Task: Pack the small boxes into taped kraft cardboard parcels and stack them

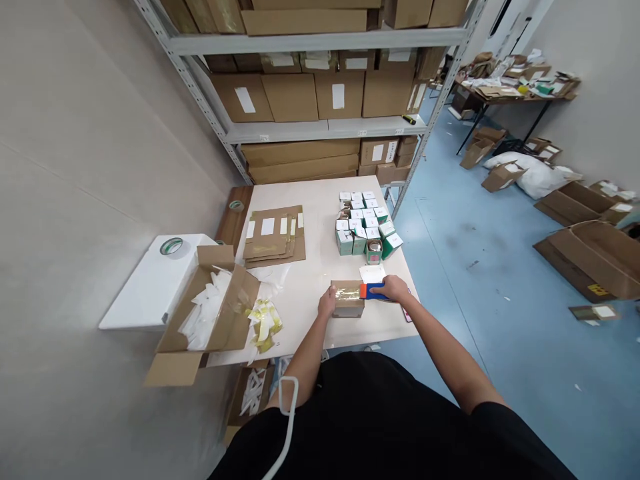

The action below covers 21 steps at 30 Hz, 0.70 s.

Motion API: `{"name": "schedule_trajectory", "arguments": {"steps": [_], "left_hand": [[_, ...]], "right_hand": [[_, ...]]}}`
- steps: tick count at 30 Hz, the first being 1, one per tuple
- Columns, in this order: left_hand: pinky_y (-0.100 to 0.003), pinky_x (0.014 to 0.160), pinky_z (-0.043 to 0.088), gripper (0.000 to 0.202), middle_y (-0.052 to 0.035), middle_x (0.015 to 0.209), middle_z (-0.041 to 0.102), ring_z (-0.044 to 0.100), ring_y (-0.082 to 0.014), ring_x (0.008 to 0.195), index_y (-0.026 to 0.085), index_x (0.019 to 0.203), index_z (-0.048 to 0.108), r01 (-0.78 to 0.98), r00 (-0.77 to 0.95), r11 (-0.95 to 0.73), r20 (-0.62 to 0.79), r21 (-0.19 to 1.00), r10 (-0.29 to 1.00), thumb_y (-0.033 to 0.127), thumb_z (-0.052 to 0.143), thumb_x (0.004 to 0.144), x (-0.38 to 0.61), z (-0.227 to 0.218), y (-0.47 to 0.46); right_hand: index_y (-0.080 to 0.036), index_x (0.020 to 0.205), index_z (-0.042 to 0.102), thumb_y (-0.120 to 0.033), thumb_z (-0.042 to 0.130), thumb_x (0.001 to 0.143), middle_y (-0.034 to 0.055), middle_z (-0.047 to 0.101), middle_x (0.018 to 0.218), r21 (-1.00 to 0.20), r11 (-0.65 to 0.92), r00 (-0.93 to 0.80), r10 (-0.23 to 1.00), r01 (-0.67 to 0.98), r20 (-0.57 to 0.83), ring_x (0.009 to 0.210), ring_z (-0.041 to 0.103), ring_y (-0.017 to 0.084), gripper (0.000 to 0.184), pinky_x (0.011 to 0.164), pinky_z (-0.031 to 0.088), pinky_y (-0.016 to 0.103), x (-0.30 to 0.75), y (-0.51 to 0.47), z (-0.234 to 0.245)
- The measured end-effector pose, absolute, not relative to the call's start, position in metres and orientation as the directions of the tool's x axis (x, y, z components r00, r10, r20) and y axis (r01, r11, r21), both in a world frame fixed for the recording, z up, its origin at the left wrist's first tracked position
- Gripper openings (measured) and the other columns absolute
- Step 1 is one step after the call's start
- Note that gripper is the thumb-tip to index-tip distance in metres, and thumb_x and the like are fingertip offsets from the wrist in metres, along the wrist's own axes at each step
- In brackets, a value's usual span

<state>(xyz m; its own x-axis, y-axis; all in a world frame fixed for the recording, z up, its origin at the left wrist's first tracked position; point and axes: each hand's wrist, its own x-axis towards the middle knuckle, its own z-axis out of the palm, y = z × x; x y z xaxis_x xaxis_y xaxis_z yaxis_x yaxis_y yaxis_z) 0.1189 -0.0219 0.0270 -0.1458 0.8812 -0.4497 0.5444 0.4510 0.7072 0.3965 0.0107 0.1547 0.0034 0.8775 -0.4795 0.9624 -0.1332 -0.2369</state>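
A small brown cardboard box (349, 309) sits near the front edge of the table, with shiny clear tape across its top. My left hand (327, 301) grips the box's left side, fingers closed against it. In my right hand (395, 288) is a blue scraper-like tool (376, 291) with an orange end, which meets the right edge of the taped top. Just beyond the box lies a white paper slip (373, 273). Partly hidden under my right forearm is a pink-edged flat item (407, 315).
Small white-and-green boxes (345, 243) stand grouped at the table's right. Flattened cardboard (270, 248) lies back left. An open carton (240, 293) of white scraps and a yellow-white crumpled pile (266, 325) are at left. Metal shelving (320, 44) rises behind the table (320, 200).
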Motion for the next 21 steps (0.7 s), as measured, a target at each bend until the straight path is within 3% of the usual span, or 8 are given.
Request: {"name": "schedule_trajectory", "arguments": {"steps": [21], "left_hand": [[-0.043,0.103,0.048,0.072,-0.0122,0.137,0.070,0.064,-0.0360,0.128,0.026,0.142,0.064,0.569,-0.085,0.446,-0.490,0.691,0.868,0.071,0.025,0.102,0.114,0.027,-0.023]], "right_hand": [[-0.021,0.076,0.072,-0.075,0.074,0.076,0.0104,0.075,0.088,-0.233,-0.183,0.048,0.872,0.955,-0.487,0.084,0.069,0.024,0.054,0.059,0.035,0.028,0.436,-0.004,0.140]]}}
